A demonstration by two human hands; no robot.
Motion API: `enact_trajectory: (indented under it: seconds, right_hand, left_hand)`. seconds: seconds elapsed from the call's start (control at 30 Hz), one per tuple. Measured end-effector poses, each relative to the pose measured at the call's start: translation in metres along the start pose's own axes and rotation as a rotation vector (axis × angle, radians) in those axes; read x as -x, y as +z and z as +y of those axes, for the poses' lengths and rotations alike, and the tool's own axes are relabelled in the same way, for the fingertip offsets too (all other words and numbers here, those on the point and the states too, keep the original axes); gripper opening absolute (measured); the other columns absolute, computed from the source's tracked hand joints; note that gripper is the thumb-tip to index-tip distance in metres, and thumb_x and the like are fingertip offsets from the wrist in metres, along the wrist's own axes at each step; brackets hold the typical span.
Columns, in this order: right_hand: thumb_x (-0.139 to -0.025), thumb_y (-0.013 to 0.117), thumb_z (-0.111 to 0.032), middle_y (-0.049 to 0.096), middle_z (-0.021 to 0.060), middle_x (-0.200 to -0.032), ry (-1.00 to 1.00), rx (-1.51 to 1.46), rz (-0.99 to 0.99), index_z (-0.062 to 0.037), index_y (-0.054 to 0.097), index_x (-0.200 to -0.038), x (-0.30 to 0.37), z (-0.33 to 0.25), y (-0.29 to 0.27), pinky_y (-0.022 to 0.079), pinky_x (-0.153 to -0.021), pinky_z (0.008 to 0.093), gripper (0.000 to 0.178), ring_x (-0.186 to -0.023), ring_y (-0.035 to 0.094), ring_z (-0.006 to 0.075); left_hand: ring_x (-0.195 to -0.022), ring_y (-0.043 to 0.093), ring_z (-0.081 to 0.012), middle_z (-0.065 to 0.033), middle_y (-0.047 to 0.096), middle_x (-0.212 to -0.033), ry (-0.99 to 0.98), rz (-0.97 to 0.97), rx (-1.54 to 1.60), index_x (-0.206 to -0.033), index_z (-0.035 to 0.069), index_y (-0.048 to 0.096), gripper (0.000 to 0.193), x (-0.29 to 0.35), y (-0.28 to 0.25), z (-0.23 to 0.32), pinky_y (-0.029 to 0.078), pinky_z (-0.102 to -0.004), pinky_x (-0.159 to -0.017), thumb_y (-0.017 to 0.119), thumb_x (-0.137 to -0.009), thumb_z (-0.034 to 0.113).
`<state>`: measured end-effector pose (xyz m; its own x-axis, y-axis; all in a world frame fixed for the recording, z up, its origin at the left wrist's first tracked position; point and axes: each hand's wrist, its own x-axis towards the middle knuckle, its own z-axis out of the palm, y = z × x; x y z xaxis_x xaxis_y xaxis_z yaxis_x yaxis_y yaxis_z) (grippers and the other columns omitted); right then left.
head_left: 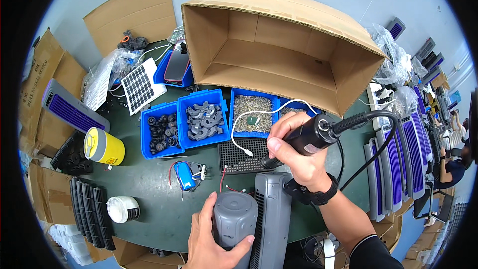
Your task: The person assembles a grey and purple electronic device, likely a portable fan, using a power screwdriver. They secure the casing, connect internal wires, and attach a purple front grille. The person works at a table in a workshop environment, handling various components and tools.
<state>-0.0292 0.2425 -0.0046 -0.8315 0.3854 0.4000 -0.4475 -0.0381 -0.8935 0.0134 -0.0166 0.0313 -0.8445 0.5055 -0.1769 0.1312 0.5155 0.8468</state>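
Observation:
My right hand (301,157) is wrapped round a black corded electric screwdriver (312,135). The screwdriver points down to the left, its tip over the edge of a black perforated tray (219,157), just above a long grey plastic housing (273,219) with a slatted side. My left hand (211,241) grips a grey rounded plastic piece (235,216) beside that housing, thumb and fingers on either side. Whether the two grey parts are joined I cannot tell. Farther off stand a blue bin (253,128) of small screws and a white cable (234,134) with a plug.
Blue bins hold black round parts (162,134) and grey brackets (203,119). A blue battery pack (185,176), a yellow cup (103,147) and a white jar (123,209) stand left. Behind is a big open carton (279,65). Purple-grilled units (393,169) line the right; a person (450,172) sits beyond.

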Motion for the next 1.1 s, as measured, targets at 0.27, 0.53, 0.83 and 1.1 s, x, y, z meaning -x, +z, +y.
enact_trajectory:
  seconds: [0.27,0.53,0.83,1.1]
  right_hand:
    - [-0.082,0.089,-0.001,0.072,0.0099,-0.099,0.202,-0.112,-0.247,-0.0046,0.06,-0.102,-0.004,-0.011,-0.004,0.057,-0.085,0.0348,0.035,-0.096,0.07,0.0175]
    - [-0.078,0.093,-0.007,0.072,0.0144,-0.097,0.321,-0.064,-0.312,-0.0074,0.056,-0.099,-0.006,-0.017,-0.007,0.06,-0.083,0.0375,0.042,-0.09,0.072,0.0221]
    - [-0.078,0.091,0.0,0.072,0.0124,-0.102,0.152,-0.041,-0.249,-0.0043,0.059,-0.107,-0.001,-0.003,0.001,0.058,-0.088,0.0379,0.043,-0.102,0.071,0.0215]
    - [-0.084,0.089,-0.01,0.071,0.01,-0.096,0.141,-0.049,-0.169,-0.0027,0.06,-0.11,0.006,0.008,-0.004,0.06,-0.083,0.035,0.039,-0.093,0.073,0.0197]
  left_hand:
    - [-0.127,0.054,-0.0408,-0.0249,0.051,-0.14,-0.001,0.123,0.019,-0.155,0.0,0.037,0.098,0.01,0.015,0.003,0.044,-0.0468,-0.109,0.092,-0.076,0.018]
    - [-0.132,0.051,-0.0406,-0.0265,0.048,-0.143,0.018,0.196,0.066,-0.153,-0.003,0.038,0.093,0.013,0.023,-0.001,0.04,-0.0471,-0.113,0.091,-0.079,0.018]
    - [-0.131,0.051,-0.0411,-0.0263,0.047,-0.144,0.073,0.252,0.091,-0.152,-0.005,0.036,0.096,0.019,0.032,-0.009,0.04,-0.0467,-0.113,0.091,-0.078,0.018]
    - [-0.124,0.054,-0.0425,-0.0255,0.051,-0.138,0.081,0.255,0.115,-0.151,-0.002,0.042,0.096,0.02,0.031,-0.005,0.044,-0.0474,-0.108,0.095,-0.073,0.016]
